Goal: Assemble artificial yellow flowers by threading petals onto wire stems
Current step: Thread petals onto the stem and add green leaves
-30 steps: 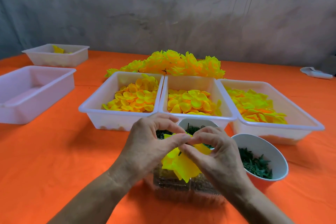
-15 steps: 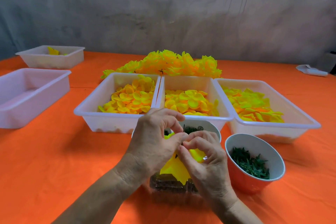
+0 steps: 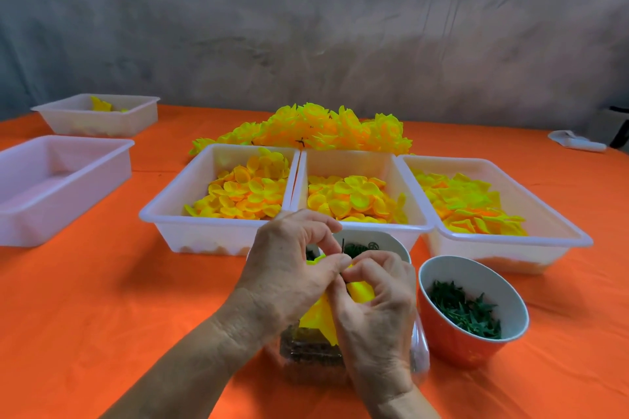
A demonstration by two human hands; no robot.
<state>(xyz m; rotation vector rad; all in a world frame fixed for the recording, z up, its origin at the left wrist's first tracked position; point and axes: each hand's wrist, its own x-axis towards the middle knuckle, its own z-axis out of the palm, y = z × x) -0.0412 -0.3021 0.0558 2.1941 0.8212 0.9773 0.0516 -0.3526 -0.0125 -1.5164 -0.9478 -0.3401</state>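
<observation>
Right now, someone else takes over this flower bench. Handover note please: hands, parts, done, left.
Left hand and right hand: both pinch the half-built yellow fabric flower on its thin dark wire stem.
Parts: three white plastic trays of yellow petals behind the hands; orange bowl of green leaf pieces at right.
Done: heap of finished yellow flowers at the back.
Left: finish threading this flower, then add it to the heap.

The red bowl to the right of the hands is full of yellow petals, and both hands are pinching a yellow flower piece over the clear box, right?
Not quite. In the head view the red bowl holds dark green leaf pieces, not yellow petals. The rest stands: the left hand and right hand both pinch the yellow flower piece over the clear box.
</observation>
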